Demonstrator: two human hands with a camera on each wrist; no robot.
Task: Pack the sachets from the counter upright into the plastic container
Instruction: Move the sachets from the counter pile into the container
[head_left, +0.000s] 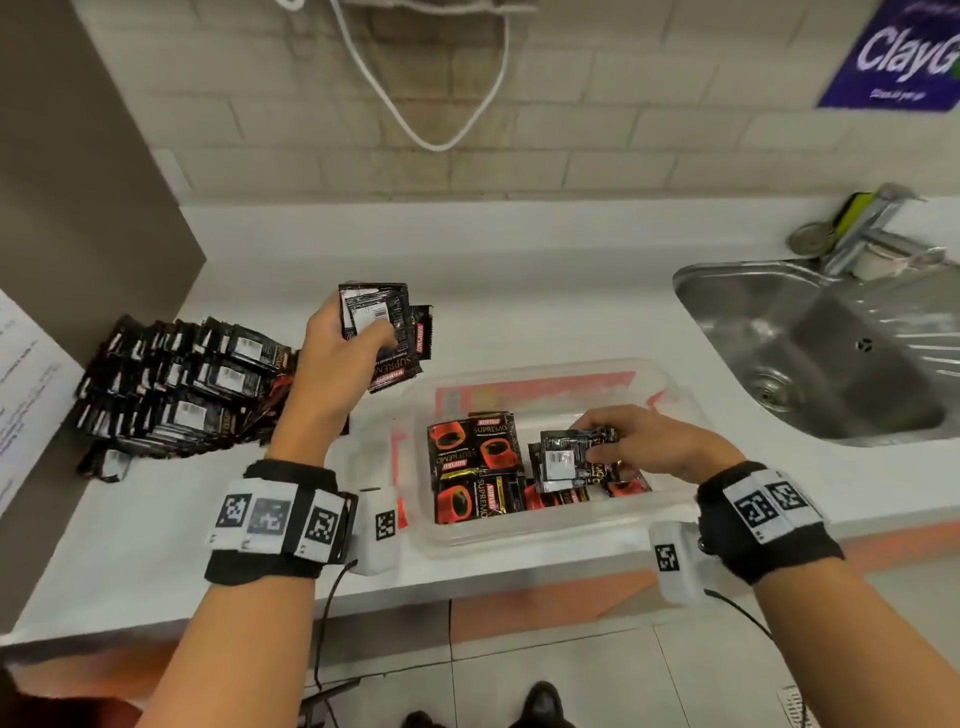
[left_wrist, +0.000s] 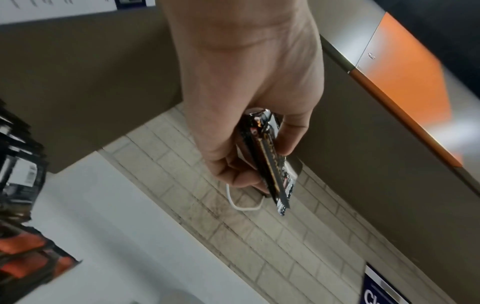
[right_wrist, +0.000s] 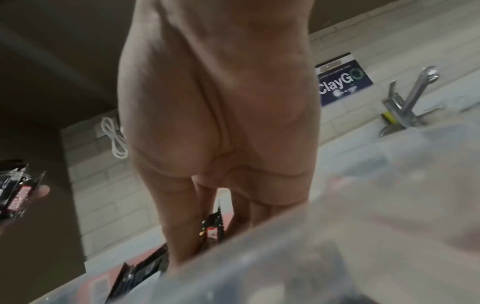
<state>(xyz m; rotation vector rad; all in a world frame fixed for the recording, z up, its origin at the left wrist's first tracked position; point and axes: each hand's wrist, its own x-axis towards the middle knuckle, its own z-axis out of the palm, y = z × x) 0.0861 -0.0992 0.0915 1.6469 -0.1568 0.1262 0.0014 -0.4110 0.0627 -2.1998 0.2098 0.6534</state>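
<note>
A clear plastic container (head_left: 670, 384) sits on the white counter (head_left: 519, 270) near its front edge, holding several black and red coffee sachets (head_left: 470, 462). My right hand (head_left: 639, 441) reaches into the container and pinches a sachet (head_left: 563, 457) by its top edge; in the right wrist view that sachet (right_wrist: 214, 228) shows edge-on between my fingers behind the container wall (right_wrist: 337, 246). My left hand (head_left: 343, 332) hovers above the counter left of the container, gripping a small bundle of sachets (head_left: 387, 332), seen edge-on in the left wrist view as sachets (left_wrist: 272, 164) held by my left hand (left_wrist: 249, 144). A large pile of sachets (head_left: 176, 384) lies at the counter's left.
A steel sink (head_left: 831, 353) with a faucet (head_left: 872, 228) takes up the counter's right side. A brown cabinet side (head_left: 78, 182) stands at the left, with a paper sheet (head_left: 26, 405) beside it. A white cable (head_left: 436, 104) hangs on the tiled wall.
</note>
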